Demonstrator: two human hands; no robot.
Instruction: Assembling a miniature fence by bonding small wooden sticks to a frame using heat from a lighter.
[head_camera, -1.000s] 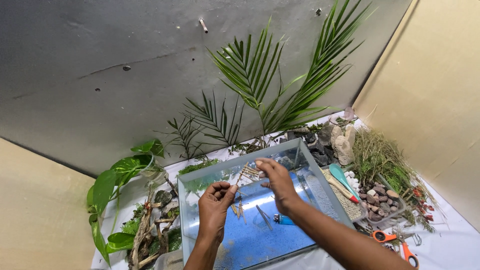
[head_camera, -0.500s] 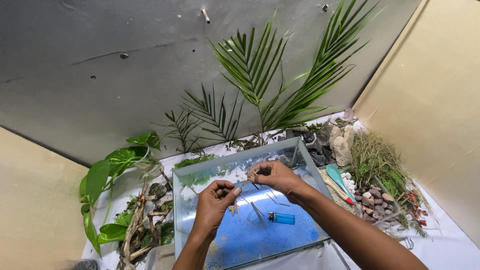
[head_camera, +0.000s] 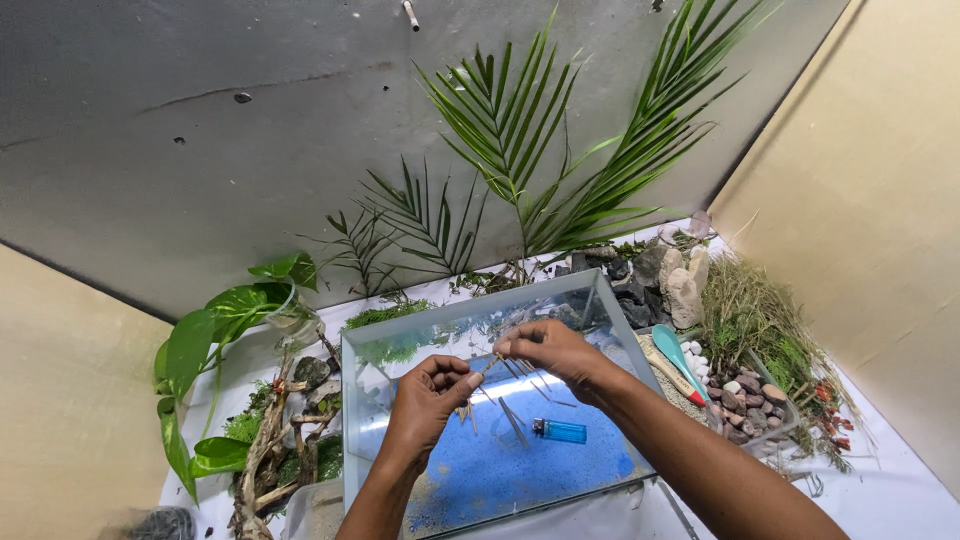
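Note:
A clear glass tank stands on the white table, its floor covered with blue sand. Both my hands are inside it above the sand. My left hand pinches a small bundle of thin dry sticks. My right hand pinches the upper end of a thin stick that reaches toward the left hand. More loose sticks lie on the sand below, beside a blue lighter.
Palm fronds stand behind the tank against a grey wall. Left of the tank are a broad-leaved green plant and driftwood. On the right sit rocks, dry grass, a tray of pebbles and a teal spoon.
My hands have come closer together over the sand, the right one moving left toward the left hand's sticks. The camera view has tilted slightly down.

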